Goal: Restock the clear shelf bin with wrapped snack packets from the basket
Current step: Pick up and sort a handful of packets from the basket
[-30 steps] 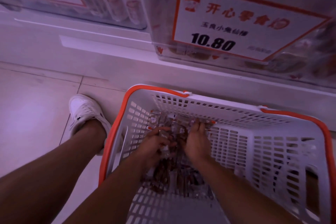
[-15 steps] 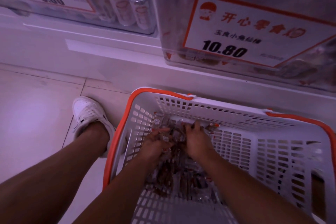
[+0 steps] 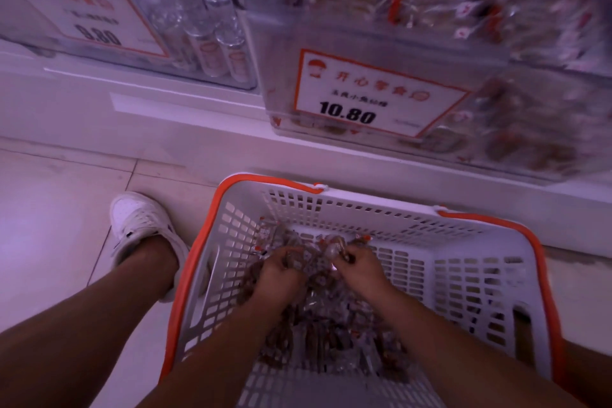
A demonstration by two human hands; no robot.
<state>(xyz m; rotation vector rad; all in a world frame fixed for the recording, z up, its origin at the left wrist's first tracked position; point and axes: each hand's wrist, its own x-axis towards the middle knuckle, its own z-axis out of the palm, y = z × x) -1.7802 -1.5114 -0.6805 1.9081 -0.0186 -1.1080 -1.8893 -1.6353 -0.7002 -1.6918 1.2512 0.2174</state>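
Left hand (image 3: 280, 272): down in the basket, fingers curled round a clutch of wrapped snack packets (image 3: 318, 318).
Right hand (image 3: 359, 267): just beside the left, fingers curled, pinching packets at the far end of the heap.
Wrapped snack packets: piled on the basket floor, mostly toward its left and near side; clear wrappers, dark brown contents, small red marks.
Basket (image 3: 463, 275): white lattice walls, orange rim; on the floor, close against the base of the shelf.
Clear shelf bin (image 3: 496, 53): above and beyond the basket, on the shelf; similar packets inside, blurred.
Price card (image 3: 374, 96): on the bin front, orange border, reads 10.80.
Neighbouring bin (image 3: 198, 26): to the left, holding clear cylindrical tubs.
White shoe (image 3: 142, 225): on the tiled floor, left of the basket.
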